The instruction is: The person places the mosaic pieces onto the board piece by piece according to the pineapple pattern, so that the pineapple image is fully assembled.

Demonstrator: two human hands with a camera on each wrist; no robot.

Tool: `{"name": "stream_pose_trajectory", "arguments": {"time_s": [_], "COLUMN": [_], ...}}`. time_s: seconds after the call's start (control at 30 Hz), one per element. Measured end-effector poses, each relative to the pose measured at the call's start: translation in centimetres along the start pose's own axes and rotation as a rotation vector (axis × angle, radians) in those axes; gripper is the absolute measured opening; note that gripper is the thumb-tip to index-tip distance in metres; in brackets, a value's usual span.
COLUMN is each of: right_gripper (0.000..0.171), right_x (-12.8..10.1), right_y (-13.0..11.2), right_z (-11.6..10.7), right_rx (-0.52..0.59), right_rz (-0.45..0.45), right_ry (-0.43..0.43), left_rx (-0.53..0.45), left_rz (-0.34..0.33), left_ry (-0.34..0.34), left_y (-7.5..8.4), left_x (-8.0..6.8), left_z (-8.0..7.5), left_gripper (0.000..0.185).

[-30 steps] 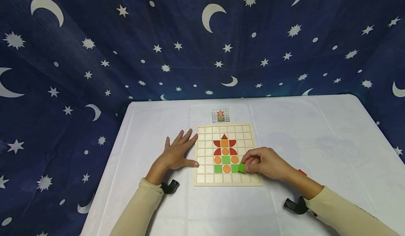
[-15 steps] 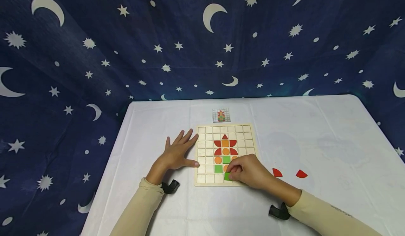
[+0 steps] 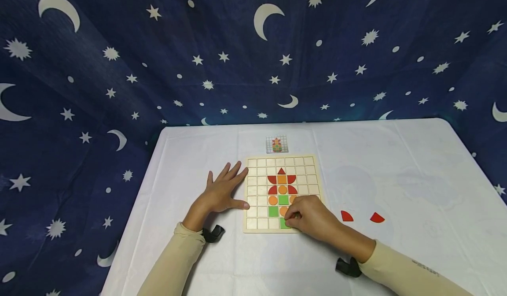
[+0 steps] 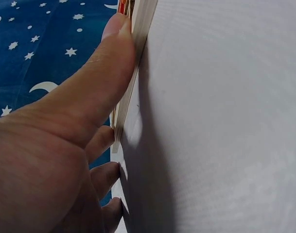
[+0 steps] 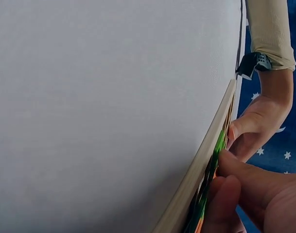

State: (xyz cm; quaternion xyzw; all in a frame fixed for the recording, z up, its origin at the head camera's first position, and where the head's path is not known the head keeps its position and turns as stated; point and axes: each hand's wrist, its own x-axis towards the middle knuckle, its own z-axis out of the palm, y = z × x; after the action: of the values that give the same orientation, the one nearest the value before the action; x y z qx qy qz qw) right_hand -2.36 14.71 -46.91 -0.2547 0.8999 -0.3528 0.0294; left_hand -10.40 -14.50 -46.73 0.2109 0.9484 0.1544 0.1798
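Note:
A square wooden grid board [image 3: 253, 177] lies on the white table, bearing red, orange and green flat tiles in a tower-like pattern. My right hand [image 3: 313, 219] is over the board's lower right, thumb and fingertips pinching the right edge of a green square tile [image 3: 283, 224] in the bottom row. In the right wrist view my thumb touches a green tile [image 5: 218, 144] close against the board. The hand hides the tiles beneath it. My left hand [image 3: 222, 194] rests at the board's left edge with fingers spread; in the left wrist view its thumb [image 4: 111, 58] lies on that edge.
Behind the board lies a small pattern card [image 3: 277, 144] with a coloured figure on a grid. Two red quarter-circle tiles, one nearer [image 3: 346, 216] and one farther right [image 3: 377, 217], lie on the table. A dark blue star-and-moon cloth [image 3: 222, 45] hangs behind.
My right hand has moved left and slightly toward the front with a green square tile, which now lies flatter in the bottom row. Two red tiles have come into sight. My left hand is still.

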Motion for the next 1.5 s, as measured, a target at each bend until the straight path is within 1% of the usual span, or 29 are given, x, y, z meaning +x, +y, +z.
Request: {"name": "stream_pose_trajectory", "arguments": {"time_s": [0.13, 0.23, 0.37, 0.43, 0.53, 0.63, 0.7, 0.77, 0.9, 1.0, 1.1, 1.2, 1.33, 1.43, 1.5], "right_gripper": [0.015, 0.015, 0.015, 0.015, 0.014, 0.013, 0.014, 0.018, 0.027, 0.031, 0.033, 0.034, 0.033, 0.033, 0.032], "right_x": [-0.3, -0.4, -0.6, -0.7, -0.9, -1.3, -1.7, -2.2, -3.3, -4.0, -4.7, -5.1, -5.4, -5.5, -5.5], "right_y": [0.2, 0.5, 0.7, 0.8, 1.4, 2.4, 3.3, 4.2, 6.1, 7.3, 8.3, 9.0, 9.5, 9.5, 9.5], "right_z": [-0.4, -0.4, -0.3, -0.5, -1.5, -3.5, -5.2, -6.9, -9.6, -10.8, -11.2, -11.2, -11.0, -10.8, -10.7], "right_rx": [-0.002, -0.005, 0.002, 0.023, 0.049, 0.053, 0.039, 0.006, -0.080, -0.120, -0.139, -0.154, -0.155, -0.125, -0.086], "right_rz": [0.029, 0.026, 0.029, 0.036, 0.024, -0.004, -0.015, -0.016, 0.031, 0.064, 0.046, 0.021, 0.005, 0.004, 0.001], "right_ry": [-0.021, -0.031, -0.027, -0.014, 0.013, 0.012, -0.026, -0.088, -0.211, -0.271, -0.302, -0.297, -0.247, -0.221, -0.213], "left_rx": [0.004, 0.004, 0.001, -0.001, -0.002, -0.002, -0.002, -0.003, -0.007, -0.007, -0.009, -0.011, -0.012, -0.016, -0.019], "left_rz": [0.004, 0.005, 0.003, 0.001, 0.000, -0.001, -0.001, -0.001, -0.001, -0.003, -0.004, -0.005, -0.007, -0.006, -0.005], "left_ry": [0.000, 0.001, -0.001, -0.002, -0.005, -0.007, -0.007, -0.006, -0.007, -0.009, -0.010, -0.009, -0.005, -0.006, -0.007], "left_y": [-0.1, -0.2, -0.3, -0.2, -0.2, -0.2, -0.1, -0.1, -0.1, -0.1, -0.1, -0.1, -0.1, -0.1, 0.0], "left_x": [0.0, 0.0, 0.0, 0.0, 0.0, 0.0, 0.0, 0.0, 0.0, 0.0, 0.0, 0.0, 0.0, 0.0, -0.1], "left_z": [0.0, 0.0, 0.0, 0.0, 0.0, -0.1, -0.1, -0.1, -0.1, -0.1, 0.0, 0.0, -0.1, -0.1, -0.1], "left_gripper": [0.113, 0.112, 0.113, 0.113, 0.113, 0.113, 0.113, 0.113, 0.113, 0.113, 0.113, 0.113, 0.113, 0.113, 0.113]}}
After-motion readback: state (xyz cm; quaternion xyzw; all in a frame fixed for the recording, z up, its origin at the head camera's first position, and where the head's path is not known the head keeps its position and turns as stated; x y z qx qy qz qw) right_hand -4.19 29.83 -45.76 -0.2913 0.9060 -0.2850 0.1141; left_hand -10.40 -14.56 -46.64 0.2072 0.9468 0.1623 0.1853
